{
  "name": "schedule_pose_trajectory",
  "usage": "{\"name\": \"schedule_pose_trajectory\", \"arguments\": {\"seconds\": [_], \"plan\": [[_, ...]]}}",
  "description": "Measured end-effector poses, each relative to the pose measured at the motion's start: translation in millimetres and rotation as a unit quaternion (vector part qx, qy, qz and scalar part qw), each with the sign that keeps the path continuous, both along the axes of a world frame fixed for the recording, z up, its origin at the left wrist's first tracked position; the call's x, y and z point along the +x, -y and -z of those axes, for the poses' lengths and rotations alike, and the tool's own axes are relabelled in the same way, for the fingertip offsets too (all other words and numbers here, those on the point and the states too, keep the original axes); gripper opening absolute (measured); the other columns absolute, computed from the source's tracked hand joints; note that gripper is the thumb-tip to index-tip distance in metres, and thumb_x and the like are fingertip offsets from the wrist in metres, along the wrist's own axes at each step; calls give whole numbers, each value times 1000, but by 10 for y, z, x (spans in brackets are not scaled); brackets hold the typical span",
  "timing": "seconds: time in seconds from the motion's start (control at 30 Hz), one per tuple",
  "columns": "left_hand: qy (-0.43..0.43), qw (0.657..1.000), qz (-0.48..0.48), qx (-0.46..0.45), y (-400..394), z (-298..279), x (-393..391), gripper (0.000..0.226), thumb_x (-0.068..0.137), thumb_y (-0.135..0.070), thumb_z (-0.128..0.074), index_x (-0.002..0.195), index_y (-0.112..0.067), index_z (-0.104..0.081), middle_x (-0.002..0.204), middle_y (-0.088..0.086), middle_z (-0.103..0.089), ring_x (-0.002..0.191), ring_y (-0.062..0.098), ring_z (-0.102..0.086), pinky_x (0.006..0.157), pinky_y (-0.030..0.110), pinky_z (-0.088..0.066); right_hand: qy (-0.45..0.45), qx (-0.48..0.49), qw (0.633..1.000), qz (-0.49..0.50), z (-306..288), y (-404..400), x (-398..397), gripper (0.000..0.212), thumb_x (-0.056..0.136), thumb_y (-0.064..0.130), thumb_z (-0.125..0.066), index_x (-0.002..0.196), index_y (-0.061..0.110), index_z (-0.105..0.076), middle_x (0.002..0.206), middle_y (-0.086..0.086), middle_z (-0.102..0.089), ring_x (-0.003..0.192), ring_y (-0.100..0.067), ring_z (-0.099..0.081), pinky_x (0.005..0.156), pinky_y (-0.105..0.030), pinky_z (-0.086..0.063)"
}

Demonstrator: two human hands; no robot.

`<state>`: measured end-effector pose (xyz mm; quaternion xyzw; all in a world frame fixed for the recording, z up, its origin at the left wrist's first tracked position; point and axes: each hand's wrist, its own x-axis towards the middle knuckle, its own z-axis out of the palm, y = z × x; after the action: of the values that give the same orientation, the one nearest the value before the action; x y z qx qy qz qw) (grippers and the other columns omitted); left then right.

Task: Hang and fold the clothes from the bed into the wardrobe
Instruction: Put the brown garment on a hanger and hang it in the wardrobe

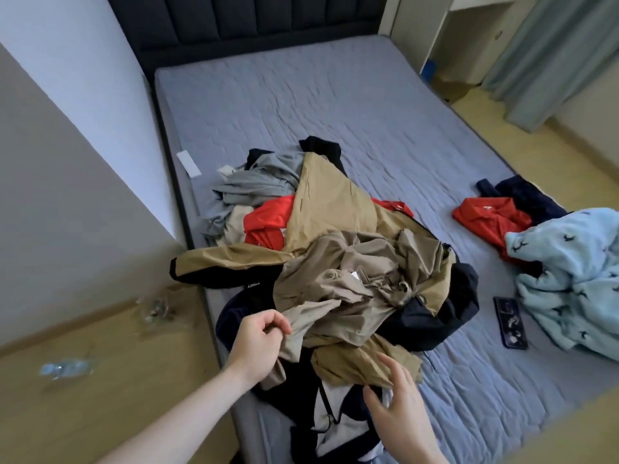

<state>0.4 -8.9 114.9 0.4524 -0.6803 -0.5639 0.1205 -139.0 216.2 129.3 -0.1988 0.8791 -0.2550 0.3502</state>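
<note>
The left hand (pixel 259 343) pinches an edge of the beige garment (pixel 341 296) crumpled atop the clothes pile (pixel 321 236) on the bed (pixel 335 105). The right hand (pixel 398 406) hovers open-fingered over the pile's near end. The pile's long axis runs from the bed's foot toward the headboard (pixel 254 21).

Head camera looks steeply down, close over the bed (pixel 335 105).

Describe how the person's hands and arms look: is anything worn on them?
Both are bare. The left hand and right hand show no gloves, rings, watch or bracelet. No sleeve covers either forearm as far as the picture shows.
</note>
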Motion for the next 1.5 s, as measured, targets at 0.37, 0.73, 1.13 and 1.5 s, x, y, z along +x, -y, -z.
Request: {"name": "schedule_pose_trajectory", "arguments": {"seconds": [0.37,0.73,1.13,1.5], "plan": [[-194,980,33,-9,-602,-3489,591,36,62,2,-34,49,-26,-52,54,-9,-43,53,5,-36,53,15,-32,-13,-55,997,-56,-1569,-270,285,85,84,29,-76,156,28,-31,155,3,-42,138,-15,-44,102,-27,-41],[-393,917,-66,-33,-1432,-5226,1028,51,91,6,-33,58,-27,-54,63,-1,-46,60,14,-44,59,26,-37,-101,-80,949,-289,-2257,198,257,45,91,41,-65,133,29,-58,128,-1,-62,115,-27,-61,91,-41,-54],[220,955,-163,-110,-1119,-4197,2549,94,90,-17,-71,164,-13,-14,163,11,-34,137,26,-48,113,36,-41,48,-356,882,-304,-4341,1045,1034,25,95,18,-54,82,19,-75,75,-3,-76,68,-17,-72,63,-33,-61],[119,941,-304,90,-2227,-3031,3046,84,67,-71,-82,137,-34,-54,135,-9,-61,123,17,-60,101,27,-48,337,-378,821,-263,-5118,1034,2735,18,100,19,-66,87,5,-68,61,-6,-71,65,-22,-76,65,-29,-63]]}}
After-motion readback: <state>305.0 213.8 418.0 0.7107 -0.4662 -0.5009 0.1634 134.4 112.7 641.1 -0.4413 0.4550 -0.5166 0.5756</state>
